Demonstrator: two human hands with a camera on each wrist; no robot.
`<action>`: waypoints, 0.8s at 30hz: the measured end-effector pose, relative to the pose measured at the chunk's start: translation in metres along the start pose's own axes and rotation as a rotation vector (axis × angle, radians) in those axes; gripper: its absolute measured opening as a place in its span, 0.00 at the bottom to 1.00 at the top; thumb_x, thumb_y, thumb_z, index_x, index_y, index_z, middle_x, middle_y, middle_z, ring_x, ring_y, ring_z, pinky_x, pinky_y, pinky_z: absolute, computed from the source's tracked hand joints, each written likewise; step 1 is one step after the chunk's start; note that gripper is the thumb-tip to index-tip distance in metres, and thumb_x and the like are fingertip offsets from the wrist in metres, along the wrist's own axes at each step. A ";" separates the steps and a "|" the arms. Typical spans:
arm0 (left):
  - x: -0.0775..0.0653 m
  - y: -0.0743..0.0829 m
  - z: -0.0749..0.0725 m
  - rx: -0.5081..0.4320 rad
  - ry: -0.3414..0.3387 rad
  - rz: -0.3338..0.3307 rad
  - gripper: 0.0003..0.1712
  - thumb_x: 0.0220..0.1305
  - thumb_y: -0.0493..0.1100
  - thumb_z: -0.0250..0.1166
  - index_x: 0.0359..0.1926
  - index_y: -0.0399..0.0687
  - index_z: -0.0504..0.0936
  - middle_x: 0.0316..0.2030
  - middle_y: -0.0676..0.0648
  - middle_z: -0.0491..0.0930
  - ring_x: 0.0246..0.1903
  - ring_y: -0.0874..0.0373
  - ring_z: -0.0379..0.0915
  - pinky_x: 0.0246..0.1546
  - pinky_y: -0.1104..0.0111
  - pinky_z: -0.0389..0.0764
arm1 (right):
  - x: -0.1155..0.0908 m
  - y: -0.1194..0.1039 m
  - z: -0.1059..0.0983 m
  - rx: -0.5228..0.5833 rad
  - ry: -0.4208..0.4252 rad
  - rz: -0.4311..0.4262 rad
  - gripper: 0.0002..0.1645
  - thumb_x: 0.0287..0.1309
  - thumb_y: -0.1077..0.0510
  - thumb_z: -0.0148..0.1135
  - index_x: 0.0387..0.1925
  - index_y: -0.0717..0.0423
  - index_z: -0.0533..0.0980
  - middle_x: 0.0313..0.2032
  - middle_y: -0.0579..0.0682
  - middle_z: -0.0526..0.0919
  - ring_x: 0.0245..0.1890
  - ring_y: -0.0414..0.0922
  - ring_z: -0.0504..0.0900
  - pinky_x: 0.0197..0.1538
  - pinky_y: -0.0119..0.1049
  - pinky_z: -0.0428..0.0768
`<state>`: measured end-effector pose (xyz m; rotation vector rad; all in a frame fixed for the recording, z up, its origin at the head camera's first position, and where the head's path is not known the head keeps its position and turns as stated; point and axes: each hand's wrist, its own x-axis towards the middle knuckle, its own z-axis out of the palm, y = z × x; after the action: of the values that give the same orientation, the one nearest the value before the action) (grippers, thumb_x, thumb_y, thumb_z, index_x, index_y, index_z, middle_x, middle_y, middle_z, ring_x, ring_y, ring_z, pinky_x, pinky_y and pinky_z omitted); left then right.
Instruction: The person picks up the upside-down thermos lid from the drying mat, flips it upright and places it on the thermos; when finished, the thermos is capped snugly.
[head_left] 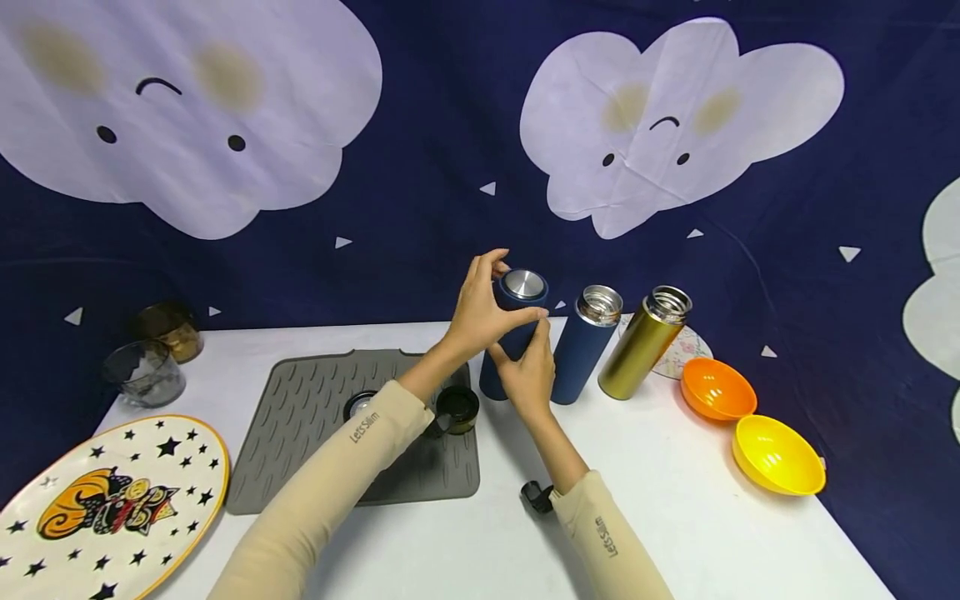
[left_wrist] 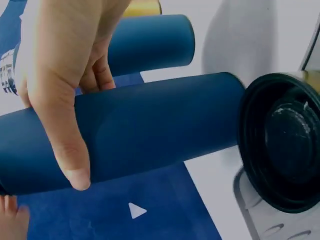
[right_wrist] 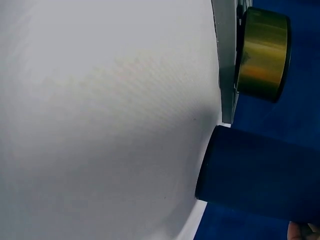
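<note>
A dark blue thermos flask (head_left: 517,343) with a steel-topped lid (head_left: 524,284) stands on the white table. My left hand (head_left: 480,312) grips it round the top, thumb in front and fingers behind. Lower down, my right hand (head_left: 528,371) holds the body between thumb and fingers; in the left wrist view this hand (left_wrist: 65,85) spans the flask. The flask's lower end (right_wrist: 240,172) shows in the right wrist view. Just right stand a second blue flask (head_left: 583,354), its steel mouth uncovered, and an uncovered gold flask (head_left: 637,354).
On a grey drying mat (head_left: 300,417) lie an upturned gold lid (head_left: 457,410) and a black-rimmed piece. A black stopper (head_left: 537,497) is by my right wrist. An orange bowl (head_left: 717,389) and yellow bowl (head_left: 777,455) sit right; glasses (head_left: 146,375) and an oval plate (head_left: 112,504) left.
</note>
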<state>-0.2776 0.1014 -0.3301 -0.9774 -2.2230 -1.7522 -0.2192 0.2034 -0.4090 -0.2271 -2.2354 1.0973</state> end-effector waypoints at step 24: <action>0.006 0.006 -0.008 -0.014 -0.119 -0.015 0.49 0.53 0.39 0.71 0.74 0.42 0.58 0.65 0.39 0.71 0.66 0.46 0.64 0.67 0.53 0.65 | 0.000 0.002 0.000 -0.011 0.000 -0.001 0.51 0.51 0.44 0.75 0.69 0.57 0.59 0.61 0.64 0.75 0.56 0.66 0.78 0.54 0.64 0.74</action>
<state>-0.2810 0.0969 -0.3199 -1.0986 -2.2966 -1.7620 -0.2197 0.2046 -0.4110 -0.2306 -2.2422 1.0850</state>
